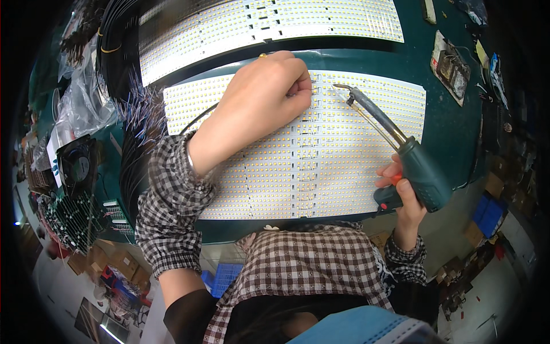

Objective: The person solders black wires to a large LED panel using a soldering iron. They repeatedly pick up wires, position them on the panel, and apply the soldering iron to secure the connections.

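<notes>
The right hand (410, 208) is gripping a soldering gun (425, 175) while the left hand (264, 86) is resting closed, contents unseen, over the LED panel (366, 166), which a slip could scorch

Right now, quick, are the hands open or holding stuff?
Left hand: closed, over the white board; whether it's pinching something is hidden.
Right hand: holding the green soldering gun.

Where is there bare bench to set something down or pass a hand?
Best is the green tabletop right of the near LED panel, below the grimy flat piece and above the soldering-iron handle. A slim strip shows between that panel and the far panel, right of the left hand. The left side is crowded: wires, plastic bags, circuit boards.
</notes>
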Tool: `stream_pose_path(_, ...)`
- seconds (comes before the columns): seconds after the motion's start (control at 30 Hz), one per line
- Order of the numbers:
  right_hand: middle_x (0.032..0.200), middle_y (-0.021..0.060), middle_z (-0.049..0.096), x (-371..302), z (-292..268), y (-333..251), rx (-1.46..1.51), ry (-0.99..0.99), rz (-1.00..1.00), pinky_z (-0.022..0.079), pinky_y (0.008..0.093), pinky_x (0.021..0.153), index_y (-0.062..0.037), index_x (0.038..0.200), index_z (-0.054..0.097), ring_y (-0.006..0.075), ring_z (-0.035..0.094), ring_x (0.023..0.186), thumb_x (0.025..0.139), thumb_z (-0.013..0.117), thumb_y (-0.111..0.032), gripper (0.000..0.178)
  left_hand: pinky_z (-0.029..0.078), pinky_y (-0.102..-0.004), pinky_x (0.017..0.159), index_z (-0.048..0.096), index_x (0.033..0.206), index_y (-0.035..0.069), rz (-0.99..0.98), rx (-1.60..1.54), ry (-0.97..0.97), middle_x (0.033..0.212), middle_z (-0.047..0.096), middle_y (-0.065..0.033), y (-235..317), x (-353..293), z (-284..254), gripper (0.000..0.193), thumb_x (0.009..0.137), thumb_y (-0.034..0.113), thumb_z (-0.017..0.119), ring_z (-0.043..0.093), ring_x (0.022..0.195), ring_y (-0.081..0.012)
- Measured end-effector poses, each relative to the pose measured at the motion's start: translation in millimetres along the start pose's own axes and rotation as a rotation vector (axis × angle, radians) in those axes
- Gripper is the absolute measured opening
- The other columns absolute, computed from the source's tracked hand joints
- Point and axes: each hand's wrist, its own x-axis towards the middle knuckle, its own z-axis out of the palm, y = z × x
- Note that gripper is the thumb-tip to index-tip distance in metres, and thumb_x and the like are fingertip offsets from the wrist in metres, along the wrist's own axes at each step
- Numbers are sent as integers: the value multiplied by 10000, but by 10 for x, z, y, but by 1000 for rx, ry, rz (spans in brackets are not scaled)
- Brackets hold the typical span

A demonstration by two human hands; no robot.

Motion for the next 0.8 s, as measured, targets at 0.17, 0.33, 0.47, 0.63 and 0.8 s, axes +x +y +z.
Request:
stream_pose_path(0.17, 828, 147, 595, -13, -16, 3, -7, -54, 23, 543, 343, 644, 144, 1136, 478, 267, 620, 749, 826, 589, -184, 465, 443, -294, 569, 581, 752, 9, 29, 20, 14, 728, 549, -81, -21, 21, 35, 89, 708, 76, 621, 559, 643, -178)
stream_pose_path(0.33, 821, 141, 590, -27, 6, -4, -4, -61, 72, 531, 347, 664, 141, 1136, 479, 259, 616, 746, 821, 589, -178, 461, 440, -293, 558, 580, 745, 15, 4, -35, -12, 713, 550, -76, -26, 36, 16, 87, 703, 77, 624, 557, 627, -174)
stream_pose_path(0.47, 801, 139, 597, -32, 14, -11, -45, -77, 78, 509, 361, 695, 142, 1135, 478, 243, 612, 733, 824, 572, -166, 448, 438, -292, 552, 581, 738, 18, 16, -8, -10, 692, 549, -71, -25, 44, 25, 78, 702, 73, 622, 556, 617, -167)
stream_pose_path(0.63, 782, 134, 603, -29, 18, -17, -65, -104, 84, 487, 370, 723, 145, 1134, 476, 231, 607, 727, 828, 557, -153, 435, 435, -294, 543, 580, 730, 19, -3, -36, -1, 685, 548, -73, -22, 47, 36, 75, 698, 72, 621, 552, 602, -170)
stream_pose_path(0.8, 785, 131, 603, -27, 17, -12, -70, -118, 69, 487, 368, 721, 145, 1141, 472, 229, 603, 732, 834, 555, -137, 425, 433, -297, 543, 583, 729, 20, -7, -19, 9, 695, 549, -74, -13, 35, 30, 82, 696, 81, 625, 549, 602, -173)
